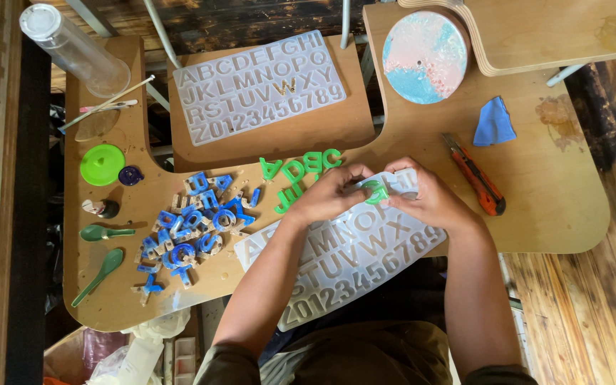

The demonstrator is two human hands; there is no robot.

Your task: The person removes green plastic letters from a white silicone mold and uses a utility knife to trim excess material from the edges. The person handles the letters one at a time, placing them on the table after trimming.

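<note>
Near the middle of the frame, the left hand (329,194) and right hand (428,196) bend the clear letter mold (351,264), fingers closed on it, popping out a green letter (376,191), which next needs a gentle pull free.

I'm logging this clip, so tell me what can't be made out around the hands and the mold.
- Head view: the left hand and right hand cover the top of the near letter mold.
- The green letter is partly hidden by fingers.
- The clear tube is cut off at the picture's top-left corner.

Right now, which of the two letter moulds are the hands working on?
The near mould, bent under both hands; the other mould lies flat, untouched.
</note>
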